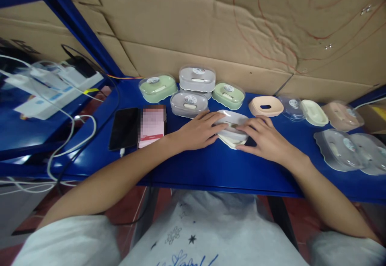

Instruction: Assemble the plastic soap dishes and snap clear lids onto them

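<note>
Cream soap box (233,131) w/ clear lid sitting mid-bench on blue table (211,165), straight ahead, long axis running left-right between both hands, so equally near each. Left hand (197,131) flat over box's left end, fingers half-curled onto lid edge; right hand (265,137) pressing on right end, fingers spread and bent, both touching it rather than lifting, as far as can be told. Looks pale cream base, rounded oval, see-through cover slightly askew; behind it, row of green, grey, peach boxes (193,91), phone (124,128) well off to left.
</note>
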`<state>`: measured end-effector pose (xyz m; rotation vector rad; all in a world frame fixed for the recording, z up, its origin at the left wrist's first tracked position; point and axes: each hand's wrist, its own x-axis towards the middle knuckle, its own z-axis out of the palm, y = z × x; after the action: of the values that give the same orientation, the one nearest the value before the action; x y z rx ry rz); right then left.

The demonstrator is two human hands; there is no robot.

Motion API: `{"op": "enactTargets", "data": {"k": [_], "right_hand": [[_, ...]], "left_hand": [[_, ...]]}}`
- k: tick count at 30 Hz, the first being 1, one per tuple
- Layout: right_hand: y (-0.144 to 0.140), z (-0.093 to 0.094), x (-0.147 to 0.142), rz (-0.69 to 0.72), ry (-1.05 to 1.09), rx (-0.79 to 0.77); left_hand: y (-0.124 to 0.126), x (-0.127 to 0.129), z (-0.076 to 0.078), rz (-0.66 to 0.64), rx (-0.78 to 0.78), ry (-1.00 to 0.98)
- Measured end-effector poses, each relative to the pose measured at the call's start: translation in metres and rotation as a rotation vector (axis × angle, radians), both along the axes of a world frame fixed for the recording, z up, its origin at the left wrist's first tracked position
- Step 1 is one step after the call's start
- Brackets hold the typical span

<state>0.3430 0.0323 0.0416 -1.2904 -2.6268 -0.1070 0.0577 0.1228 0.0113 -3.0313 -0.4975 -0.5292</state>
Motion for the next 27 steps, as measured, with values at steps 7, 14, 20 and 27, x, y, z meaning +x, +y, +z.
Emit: {"op": "enactTargets", "data": {"k": [7,14,20,27], "right_hand": [[-0.009,-0.007,-0.023,0.01,-0.111,0.013],[0.012,-0.004,0.008,0.076,0.18,-0.053],[0.048,-0.02,0.081,-0.454,0.133,0.04],[0.056,-0.02,0.131,-0.793,0.072,0.023]], "left_hand": [[0.007,-0.002,-0.01,-0.044,-0.004,-0.005],[0.001,-0.003,0.002,-0.004,0.042,0.046],[-0.005,-0.003,0.014,-0.004,0.074,0.084],[-0.005,-0.002,0.014,-0.038,0.142,0.117]]}}
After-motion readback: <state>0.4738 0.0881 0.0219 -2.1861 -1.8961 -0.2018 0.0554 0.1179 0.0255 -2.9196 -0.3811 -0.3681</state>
